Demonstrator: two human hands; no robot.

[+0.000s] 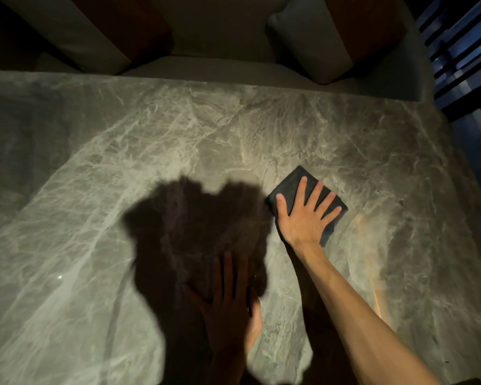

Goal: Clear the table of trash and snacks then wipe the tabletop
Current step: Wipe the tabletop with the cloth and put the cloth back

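Cloth (289, 190), dark and folded into a rough rectangle, lay flat on the marble tabletop (150, 140), right of centre and about midway between the far and near edges, turned at an angle to them. Right hand (303, 218) pressed on it palm down, fingers straight and spread, thumb out on the cloth's left part; nothing was curled round or pinched. Cloth corners showed past the fingertips on the far side and below the palm on the right. Left hand (228, 309) lay flat on the bare tabletop nearer the near edge, left of the right forearm, fingers straight and close together, gripping nothing; it sat in deep shadow, so detail was weak. A big dark shadow (195, 218) covered the surface between the two hands and ran down to the near edge. Tabletop stretched wide and bare to the left and toward the far edge, with a narrower bare strip between the cloth and the right edge. A sofa seat (220, 68) ran just beyond the far edge, with a grey cushion (311, 37) behind the far right corner. Dark slats (461, 45) stood past the right edge, well apart from the cloth.
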